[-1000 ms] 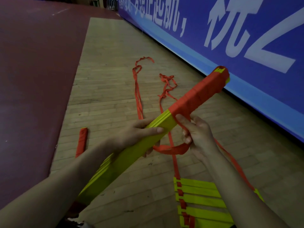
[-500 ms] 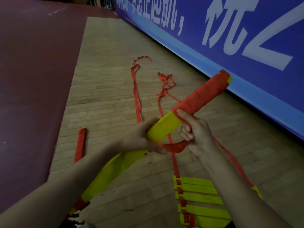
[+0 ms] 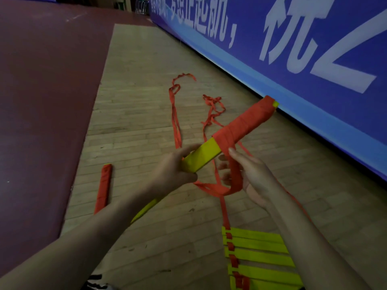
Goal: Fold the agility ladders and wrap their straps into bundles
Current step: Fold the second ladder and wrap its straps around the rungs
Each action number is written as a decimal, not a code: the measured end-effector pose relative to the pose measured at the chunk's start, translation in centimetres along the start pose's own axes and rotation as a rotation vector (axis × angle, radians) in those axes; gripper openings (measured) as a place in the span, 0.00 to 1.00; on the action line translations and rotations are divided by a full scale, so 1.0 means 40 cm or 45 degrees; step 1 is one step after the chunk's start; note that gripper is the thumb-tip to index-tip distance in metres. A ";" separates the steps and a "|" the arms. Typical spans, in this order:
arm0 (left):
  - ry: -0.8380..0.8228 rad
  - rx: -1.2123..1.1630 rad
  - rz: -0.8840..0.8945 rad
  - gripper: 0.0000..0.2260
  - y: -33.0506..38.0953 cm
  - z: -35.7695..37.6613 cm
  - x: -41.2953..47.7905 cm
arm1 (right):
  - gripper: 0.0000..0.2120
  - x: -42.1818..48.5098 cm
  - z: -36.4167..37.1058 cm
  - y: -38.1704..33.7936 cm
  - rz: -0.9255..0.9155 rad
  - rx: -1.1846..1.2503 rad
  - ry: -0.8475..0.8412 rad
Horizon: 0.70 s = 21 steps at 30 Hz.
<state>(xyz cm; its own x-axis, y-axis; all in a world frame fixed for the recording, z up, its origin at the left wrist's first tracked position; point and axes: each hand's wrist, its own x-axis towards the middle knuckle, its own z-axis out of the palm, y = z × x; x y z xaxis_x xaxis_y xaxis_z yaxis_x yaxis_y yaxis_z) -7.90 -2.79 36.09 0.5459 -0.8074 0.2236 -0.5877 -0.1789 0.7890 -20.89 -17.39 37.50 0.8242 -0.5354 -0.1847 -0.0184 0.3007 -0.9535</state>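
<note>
"Fingers of the left hand (image 3: 173, 172) are clamped round the bare yellow middle of the folded agility ladder (image 3: 201, 158). It's held up off the wooden floor (image 3: 146, 91), far end aimed at the blue banner (image 3: 314, 84). That far half is wound in red strap (image 3: 245, 122), with only a yellow corner poking out at the tip."

"ok and the right one? can't make it out on my end"

"So the right hand (image 3: 251, 174) is just beside the bundle, fingers half curled with the strap's slack loop running across them. One digit is straight and touching the wrap; which one, no idea from my feed. The ladder's near end is mostly hidden behind the left forearm. Bottom right a second ladder (image 3: 257, 254) lies flat, cut off by the frame and partly under the right forearm. Some loose straps (image 3: 174, 114) trail across the floor, and a finished bundle (image 3: 103, 185) lies by the dark red mat (image 3: 41, 101)."
</note>
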 end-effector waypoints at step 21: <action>-0.497 -1.149 -0.188 0.21 0.038 -0.031 -0.013 | 0.20 -0.009 -0.001 -0.016 -0.352 0.067 -0.046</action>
<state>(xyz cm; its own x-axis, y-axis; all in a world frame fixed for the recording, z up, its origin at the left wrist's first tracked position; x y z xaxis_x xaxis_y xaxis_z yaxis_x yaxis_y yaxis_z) -8.32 -1.94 37.88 0.2473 -0.9689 0.0116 0.2333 0.0711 0.9698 -21.20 -17.43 38.16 0.8137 -0.5743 0.0901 0.2383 0.1881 -0.9528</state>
